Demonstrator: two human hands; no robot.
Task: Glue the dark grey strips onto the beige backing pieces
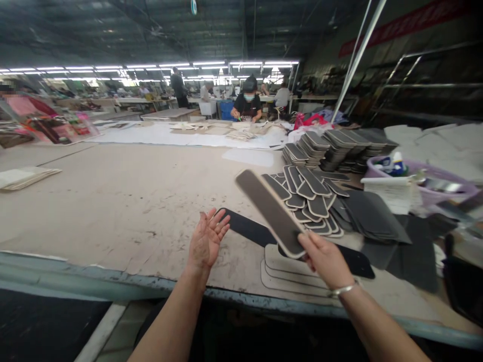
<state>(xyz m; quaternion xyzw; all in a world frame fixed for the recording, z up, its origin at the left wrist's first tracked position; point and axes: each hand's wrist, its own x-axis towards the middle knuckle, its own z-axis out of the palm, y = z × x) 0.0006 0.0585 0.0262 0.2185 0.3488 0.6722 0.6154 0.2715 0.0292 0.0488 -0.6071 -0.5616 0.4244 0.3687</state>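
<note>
My right hand [320,254] grips the near end of a long dark panel with a pale edge [269,213], thumb on top, the panel raised and tilted up to the left. My left hand [209,236] is palm up with fingers spread, holding nothing, by the left end of a black strip [247,227] on the table. Below the held panel, several pale rounded pieces with dark outlines [292,274] lie by the table's front edge. To the right is a loose heap of similar panels [311,193].
Stacks of dark panels [339,146] stand behind the heap. Flat black sheets [372,213] and a purple basket [445,193] with items are at right. Pale folded sheets [28,177] lie far left. A masked person [247,103] works across the table [113,201].
</note>
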